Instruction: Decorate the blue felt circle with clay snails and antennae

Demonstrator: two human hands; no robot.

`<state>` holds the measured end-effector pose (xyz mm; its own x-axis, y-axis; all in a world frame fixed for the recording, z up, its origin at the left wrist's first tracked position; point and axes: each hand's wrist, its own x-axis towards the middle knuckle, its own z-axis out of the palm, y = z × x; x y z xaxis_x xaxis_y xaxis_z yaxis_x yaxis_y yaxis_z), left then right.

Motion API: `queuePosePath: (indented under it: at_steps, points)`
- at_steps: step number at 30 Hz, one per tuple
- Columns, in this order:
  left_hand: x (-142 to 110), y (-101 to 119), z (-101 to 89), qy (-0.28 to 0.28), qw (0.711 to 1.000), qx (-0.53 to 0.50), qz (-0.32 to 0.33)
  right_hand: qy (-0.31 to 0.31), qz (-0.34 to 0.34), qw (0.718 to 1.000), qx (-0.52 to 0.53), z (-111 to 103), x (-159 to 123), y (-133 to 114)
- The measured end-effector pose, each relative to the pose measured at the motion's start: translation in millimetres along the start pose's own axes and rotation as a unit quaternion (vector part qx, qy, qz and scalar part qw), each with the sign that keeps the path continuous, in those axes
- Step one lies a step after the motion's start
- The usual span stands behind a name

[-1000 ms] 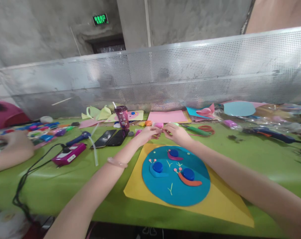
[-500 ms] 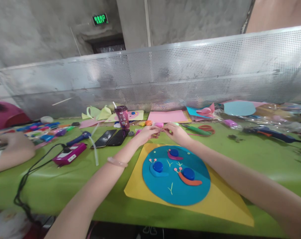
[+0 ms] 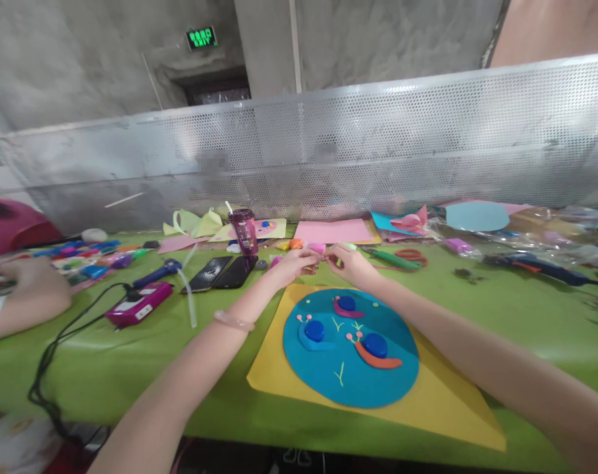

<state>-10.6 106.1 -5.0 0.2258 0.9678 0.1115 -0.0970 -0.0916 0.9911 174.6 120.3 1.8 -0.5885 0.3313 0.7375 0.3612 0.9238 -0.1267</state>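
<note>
My left hand [image 3: 295, 264] and my right hand [image 3: 352, 264] meet fingertip to fingertip above the far side of the picture. Both are closed in a pinch. Whatever lies between the fingertips is too small to make out. Just behind them sits a pink lump [image 3: 317, 247], with an orange lump [image 3: 296, 243] to its left. Nearer to me, under my forearms, a blue round sheet [image 3: 309, 375] rests on a yellow sheet [image 3: 457, 411]. It bears a blue snail [image 3: 309, 337], an orange snail [image 3: 378, 355] and a purple snail [image 3: 347, 308], each with a dark blue round shell, and thin green grass shapes.
Left of my hands stand a purple cup [image 3: 244, 234] with a straw and two phones [image 3: 234, 272]. Green-handled scissors [image 3: 395, 259] lie right. Further left are a glue gun [image 3: 157, 273], a purple power strip [image 3: 139, 304] with a cable, and another person's arm [image 3: 39, 293]. A perforated metal panel [image 3: 378, 145] closes the back.
</note>
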Motion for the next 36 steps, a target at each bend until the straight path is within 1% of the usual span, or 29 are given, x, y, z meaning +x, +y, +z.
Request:
queuePosePath:
  at_steps: [3,9,15,20,25,27,31,36]
  points:
    - [0,-1,-0.3,-0.001,1.000,0.004,0.001,-0.003,0.000,1.000,-0.003,0,0,0]
    - [0,0,0.6,-0.003,1.000,0.009,-0.003,-0.020,0.024,0.999,-0.012,-3,0,1]
    - [0,-1,-0.4,0.005,1.000,0.009,0.002,-0.011,0.010,1.000,0.016,-1,2,2]
    - [1,-2,-2.1,0.007,1.000,0.011,0.001,-0.030,0.052,0.998,0.024,-1,2,8]
    - [1,-1,-1.9,0.009,1.000,0.012,-0.007,-0.032,0.046,0.998,0.029,-2,2,10]
    - [0,0,-1.1,0.014,1.000,0.010,-0.008,-0.033,0.055,0.997,0.029,-2,2,10]
    - [-1,-1,-0.3,0.025,0.999,0.010,-0.022,-0.053,0.094,0.994,0.031,-3,4,9]
    - [-1,-3,-2.7,0.020,0.998,0.035,-0.043,-0.086,0.087,0.992,0.038,-8,5,6]
